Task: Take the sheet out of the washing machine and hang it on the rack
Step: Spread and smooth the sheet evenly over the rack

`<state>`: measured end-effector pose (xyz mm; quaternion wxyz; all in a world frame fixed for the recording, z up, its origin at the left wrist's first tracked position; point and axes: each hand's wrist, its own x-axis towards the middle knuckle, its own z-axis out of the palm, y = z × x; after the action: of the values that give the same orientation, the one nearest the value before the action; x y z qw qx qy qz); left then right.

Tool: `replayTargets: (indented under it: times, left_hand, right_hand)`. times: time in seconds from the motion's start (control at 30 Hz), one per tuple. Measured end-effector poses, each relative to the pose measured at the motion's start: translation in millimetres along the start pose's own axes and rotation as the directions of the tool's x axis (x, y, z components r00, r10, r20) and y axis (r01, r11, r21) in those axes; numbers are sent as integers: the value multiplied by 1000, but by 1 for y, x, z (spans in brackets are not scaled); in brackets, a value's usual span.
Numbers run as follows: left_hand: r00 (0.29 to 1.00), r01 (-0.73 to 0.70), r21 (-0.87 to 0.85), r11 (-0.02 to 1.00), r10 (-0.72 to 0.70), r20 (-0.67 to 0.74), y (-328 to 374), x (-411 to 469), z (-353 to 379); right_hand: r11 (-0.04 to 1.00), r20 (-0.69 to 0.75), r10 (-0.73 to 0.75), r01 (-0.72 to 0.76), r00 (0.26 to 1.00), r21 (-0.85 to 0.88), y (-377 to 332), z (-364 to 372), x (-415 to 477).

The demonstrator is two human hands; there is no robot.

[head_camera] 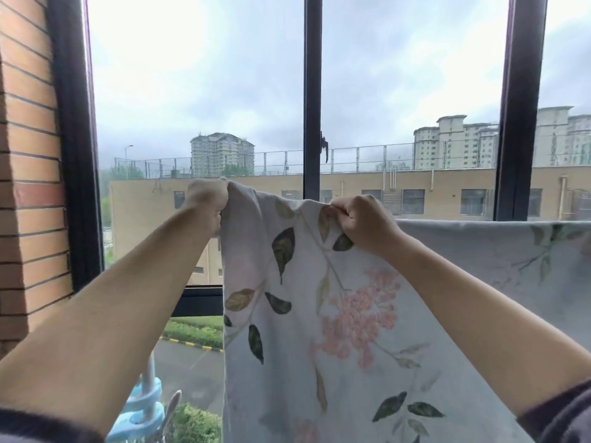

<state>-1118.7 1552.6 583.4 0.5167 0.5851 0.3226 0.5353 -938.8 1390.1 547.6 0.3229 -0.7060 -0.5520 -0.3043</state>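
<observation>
**Fingers clamped on the sheet's top edge — the slack between them is the weak point**

Fingers (343, 208) of the right hand (361, 223) are curled tight and pinch the upper hem of the sheet (335, 314) between thumb and knuckles; the left hand (206, 199) is balled into a fist around the sheet's bunched corner, so neither hand has any spread. Seen from the head camera, the only view, both arms reach up and forward toward the window (198, 91). The floral sheet hangs down from the two grips in a long fall that runs out of frame at the bottom. To the right of the right hand its top edge runs level and taut, draped as if over a rail — the rack itself is hidden under the cloth, so I cannot tell exactly where the bar lies. The washing machine is not in view.

What could go wrong, as a judgement: the stretch held between the hands is lifted above the draped part and is not yet resting on anything. Letting go of the left corner before it is laid over the bar would let that end slide off, and wet cloth is heavy enough to drag the hung part with it. The corner is also gathered in the fist, so it may be left folded and dry badly unless it is spread flat. At lower left a pale blue plastic item (145, 407), perhaps hangers, sits close to the hanging edge and could catch it.
</observation>
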Motion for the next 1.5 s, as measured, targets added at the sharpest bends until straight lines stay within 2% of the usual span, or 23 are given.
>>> replayTargets:
  times: [0.07, 0.13, 0.23, 0.33, 0.4, 0.47, 0.53, 0.6, 0.7, 0.77, 0.83, 0.93, 1.03, 1.13, 1.2, 1.27, 1.3, 1.37, 1.43, 1.5]
  left_hand:
    - [995, 32, 16, 999, -33, 96, 2, -4, 2]
    - [991, -5, 21, 1000, 2, 132, 8, -6, 5]
    - [999, -49, -25, 998, 48, -5, 11, -2, 6]
    - [992, -43, -18, 999, 41, -117, 9, 5, 1]
    - [989, -46, -6, 999, 44, -139, 7, 10, -1]
    - [991, -57, 24, 998, 59, -124, 3, 13, -2]
    - [990, -91, 161, 983, 107, -96, 0, 14, -2]
    - [975, -178, 425, 888, 216, -42, -4, 9, -5]
    - [932, -325, 763, 559, 326, 158, -10, -6, -8]
    - [922, -353, 841, 409, 306, 239, -14, -9, -12]
    - [935, -337, 862, 379, 240, 260, -15, -6, -17]
    - [974, -227, 889, 398, 114, 198, -16, -1, -23]
    - [977, -199, 835, 514, 41, 207, -21, -2, -28]
    - [958, -287, 694, 661, 206, 200, -22, -2, -30]
    - [952, -285, 557, 780, 299, 68, -14, -1, -35]
    - [940, -261, 428, 865, 329, -91, -3, 8, -41]
    - [930, -254, 419, 872, 339, -141, 0, 13, -44]
    - [916, -223, 515, 827, 359, -180, -2, 22, -50]
    - [935, -154, 652, 742, 322, -146, -15, 25, -56]
    - [977, -61, 719, 693, 189, -99, -31, 29, -62]
  right_hand:
    - [999, -64, 30, -29, 997, 17, -3, -2, 8]
    - [997, -80, 74, -72, 994, 25, -5, -4, 17]
    - [996, 28, 85, -86, 996, 19, -9, -7, 20]
    - [1000, 63, 3, -2, 998, -20, -9, -10, 3]
    - [997, 54, -52, 55, 997, -58, -7, -8, -10]
    - [999, 70, -36, 38, 997, -33, -5, -3, -16]
    - [999, 42, -8, 10, 999, -30, -7, -1, -13]
    - [997, -5, -2, 2, 1000, -77, -13, -2, -5]
    - [996, 4, -36, 37, 999, -76, -22, -5, 4]
    - [996, 136, -84, 88, 987, -26, -27, -4, 2]
    - [994, 201, -107, 107, 974, 12, -27, 0, -1]
    - [998, 104, -38, 32, 994, 56, -24, 5, -3]
    - [1000, 32, 12, -12, 999, 6, -27, 12, 1]
    - [998, -40, 32, -30, 999, 57, -34, 16, 9]
    - [988, -108, 70, -55, 992, 143, -38, 14, 20]
    - [973, -179, 111, -70, 978, 222, -42, 14, 37]
    - [969, -186, 104, -57, 977, 241, -45, 15, 44]
    - [974, -143, 50, -16, 988, 227, -52, 21, 54]
    - [985, -1, 0, 0, 1000, 175, -56, 31, 54]
    - [992, 192, -18, -7, 981, 129, -56, 40, 46]
